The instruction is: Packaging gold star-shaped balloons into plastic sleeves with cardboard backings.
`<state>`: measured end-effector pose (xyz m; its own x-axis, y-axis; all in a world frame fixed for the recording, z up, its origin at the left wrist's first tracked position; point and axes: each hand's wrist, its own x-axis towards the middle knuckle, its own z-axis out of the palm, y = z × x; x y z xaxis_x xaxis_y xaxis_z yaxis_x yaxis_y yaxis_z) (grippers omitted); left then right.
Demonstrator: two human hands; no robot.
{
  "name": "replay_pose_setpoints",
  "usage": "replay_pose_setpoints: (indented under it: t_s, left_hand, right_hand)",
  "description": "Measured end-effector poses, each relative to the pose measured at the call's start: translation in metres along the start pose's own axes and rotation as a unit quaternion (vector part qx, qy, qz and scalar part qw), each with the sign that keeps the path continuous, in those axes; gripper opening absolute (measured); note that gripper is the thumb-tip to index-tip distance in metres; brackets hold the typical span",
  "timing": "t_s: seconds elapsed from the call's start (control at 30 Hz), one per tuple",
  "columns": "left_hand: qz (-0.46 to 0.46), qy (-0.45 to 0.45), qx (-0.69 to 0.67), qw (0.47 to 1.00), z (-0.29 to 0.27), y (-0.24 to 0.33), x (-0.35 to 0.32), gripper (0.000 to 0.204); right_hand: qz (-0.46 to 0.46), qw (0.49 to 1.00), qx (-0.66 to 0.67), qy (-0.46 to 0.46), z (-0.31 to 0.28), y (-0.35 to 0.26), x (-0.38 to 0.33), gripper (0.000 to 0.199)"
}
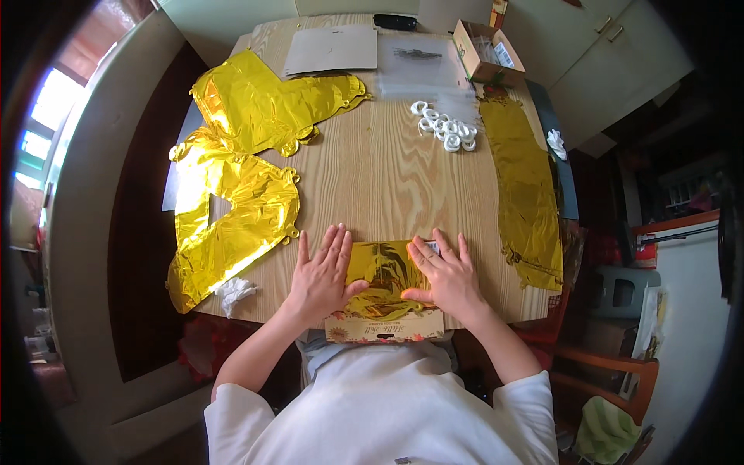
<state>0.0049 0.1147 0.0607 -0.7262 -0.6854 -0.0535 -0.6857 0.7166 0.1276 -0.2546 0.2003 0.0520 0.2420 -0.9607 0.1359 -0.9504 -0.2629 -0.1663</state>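
Left hand (319,277) and right hand (448,280), both open, at a gold foil packet (380,267)

Landmark: the packet, flat gold foil with a cream printed card header (385,328), placed at the near edge of a pale wood-grain table (364,186); the header overhangs that edge.

Left hand: palm down, fingers straight, thumb spread inward over the packet's left side; grips nothing visible.

Right hand: palm down, fingers straight and slightly spread, thumb inward over the packet's right side; likewise grips nothing visible.

Left of the packet: one crumpled white tissue (235,294); one curved, creased gold foil balloon (260,192); farther off, a second flat gold foil balloon (267,101), touching the first.

Right of the packet: one long gold foil piece (525,182), lying along the table's side.

Beyond the packet: one cluster of small white ribbon rolls (447,126); farther, one stack of clear plastic sleeves (426,74), one flat white rectangular sheet (332,50), one open brown cardboard box (496,72); farthest, one black oblong object (395,22).
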Motion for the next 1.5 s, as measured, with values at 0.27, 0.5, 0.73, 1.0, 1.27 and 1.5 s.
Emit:
replay_pose_setpoints:
  t_s: [0.27, 0.5, 0.73, 1.0, 1.27, 1.5]
  left_hand:
    - [0.173, 0.012, -0.101, 0.980, 0.009, 0.025, 0.047, 0.072]
    - [0.168, 0.016, -0.063, 0.984, 0.011, 0.028, 0.048, 0.069]
    - [0.176, 0.018, -0.059, 0.982, 0.011, 0.027, 0.047, 0.068]
    - [0.173, 0.004, -0.066, 0.983, 0.013, 0.026, 0.048, 0.068]
    - [0.182, 0.038, -0.055, 0.981, 0.016, 0.025, 0.041, 0.067]
    - [0.225, 0.013, -0.013, 0.974, 0.015, 0.031, 0.033, 0.064]
  right_hand:
    - [-0.017, 0.999, 0.008, 0.026, -0.002, -0.001, 0.000, 0.076]
    - [-0.153, 0.981, 0.075, 0.091, -0.021, -0.051, -0.050, 0.036]
    - [-0.182, 0.972, 0.022, 0.150, -0.006, -0.066, -0.071, 0.018]
    - [-0.170, 0.972, 0.013, 0.161, -0.063, -0.059, -0.101, 0.015]
    - [-0.027, 0.936, -0.039, 0.349, -0.117, -0.006, -0.168, 0.009]
    - [0.251, 0.814, 0.034, 0.523, -0.084, 0.018, -0.189, 0.010]
